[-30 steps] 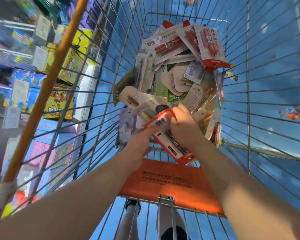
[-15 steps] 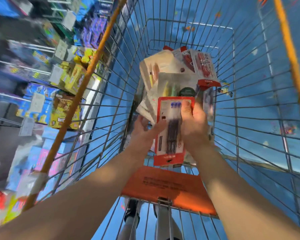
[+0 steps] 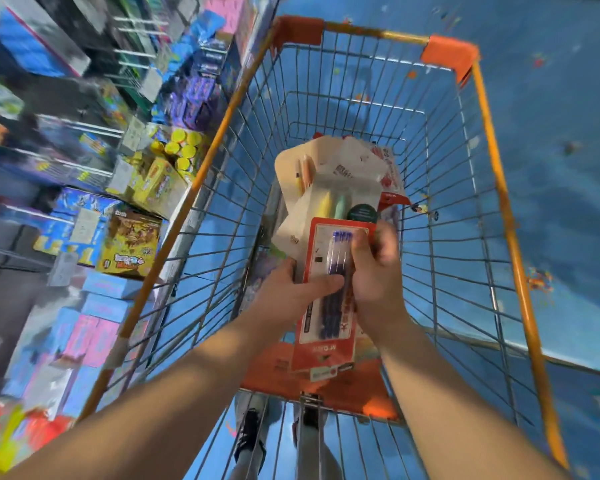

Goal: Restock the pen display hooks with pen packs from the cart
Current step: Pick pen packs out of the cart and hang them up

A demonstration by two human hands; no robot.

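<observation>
Above wire cart, flat red-carded pen pack

Both hands are holding a stack of pen packs above the wire cart. The left hand is gripping the stack from the left, thumb lying across the front of the red-bordered pen pack on top. The right hand is curling over that pack's right edge. Cream-coloured packs are fanning out behind it. Shelves of boxed goods are showing blurred at left, above a blue floor.
</observation>
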